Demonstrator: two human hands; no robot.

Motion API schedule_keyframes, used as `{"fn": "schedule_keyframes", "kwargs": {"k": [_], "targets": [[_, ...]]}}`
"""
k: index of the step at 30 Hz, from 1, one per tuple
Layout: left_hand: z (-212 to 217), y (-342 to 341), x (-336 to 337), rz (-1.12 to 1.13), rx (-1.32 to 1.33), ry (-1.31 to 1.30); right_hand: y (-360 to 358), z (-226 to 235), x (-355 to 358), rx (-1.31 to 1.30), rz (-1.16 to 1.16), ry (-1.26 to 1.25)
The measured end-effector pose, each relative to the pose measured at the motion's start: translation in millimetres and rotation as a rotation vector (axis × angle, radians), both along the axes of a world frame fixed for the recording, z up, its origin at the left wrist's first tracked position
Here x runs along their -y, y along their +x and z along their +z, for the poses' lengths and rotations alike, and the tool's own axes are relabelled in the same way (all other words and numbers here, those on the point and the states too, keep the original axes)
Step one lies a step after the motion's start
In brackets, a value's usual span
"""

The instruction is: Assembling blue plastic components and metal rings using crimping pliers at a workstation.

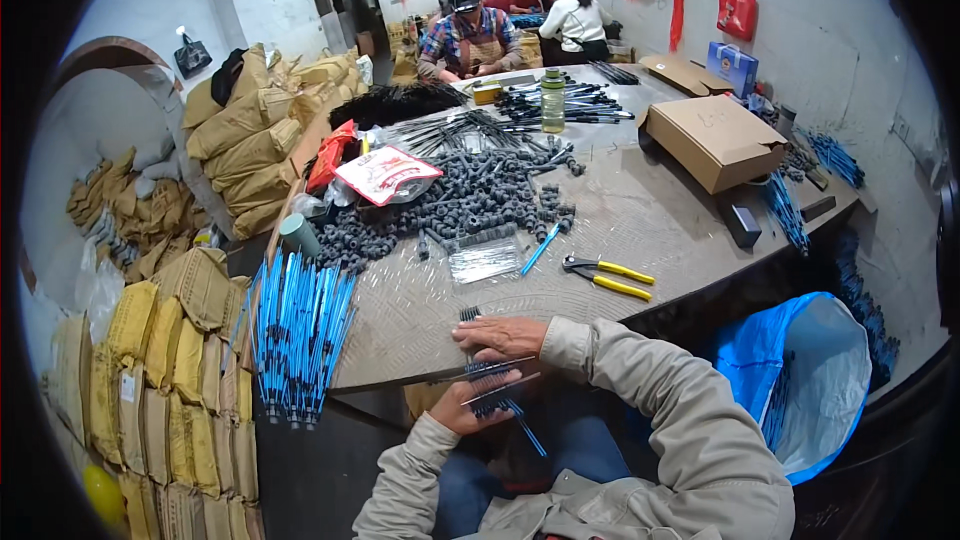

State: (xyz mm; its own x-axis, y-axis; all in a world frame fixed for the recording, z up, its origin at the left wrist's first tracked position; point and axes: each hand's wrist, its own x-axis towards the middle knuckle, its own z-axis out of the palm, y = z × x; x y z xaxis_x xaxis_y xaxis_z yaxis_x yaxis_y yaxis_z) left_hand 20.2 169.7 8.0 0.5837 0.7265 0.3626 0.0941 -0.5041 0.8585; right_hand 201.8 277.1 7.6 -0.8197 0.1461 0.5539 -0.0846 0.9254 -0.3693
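— What's in the hands?

— The left hand (pixel 462 406) is closed under a bundle of thin dark rods (pixel 497 387) at the table (pixel 640 215) edge; the right hand (pixel 500 337) lies flat across them, fingers spread.

— And nearby?

— Yellow-handled pliers (pixel 608 278) just beyond, a pile of dark grips (pixel 470 195), blue rods (pixel 298 325) on the left. Possibly a blue piece hangs below, hard to tell

a small assembly workshop. a long worktable (pixel 640 220) carries heaps of dark rubber parts (pixel 470 200), blue rods (pixel 298 330), pliers (pixel 607 277) and cardboard boxes (pixel 712 140). stuffed sacks (pixel 240 140) line the wall, and other workers (pixel 470 35) sit at the far end.
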Motion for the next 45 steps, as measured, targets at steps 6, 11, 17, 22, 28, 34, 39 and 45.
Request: {"fn": "schedule_keyframes", "kwargs": {"k": [6,11,17,22,28,34,39,45], "targets": [[30,-21,1,-0.099,-0.181,-0.206,-3,-7,-7,0.187,-0.125,-0.086],[31,-44,10,-0.085,-0.117,-0.294,-5,-7,-2,0.163,-0.091,-0.114],[18,-87,26,0.133,-0.163,-0.282,-5,14,13,0.205,-0.142,-0.259],[23,-61,-14,0.097,-0.473,0.492,-1,16,-3,0.218,-0.357,-0.56],[14,-28,-52,-0.022,-0.77,0.621,-9,-2,-12,0.175,-0.336,-0.479],[-3,-23,-61,0.003,-0.836,0.868,13,31,-106,-0.201,-0.313,-0.668],[0,-21,-61,0.028,-0.804,0.824,8,20,-149,0.437,-0.767,0.36],[-1,-23,-60,0.047,-0.796,0.749,8,31,-144,0.228,-0.746,0.477]]}}
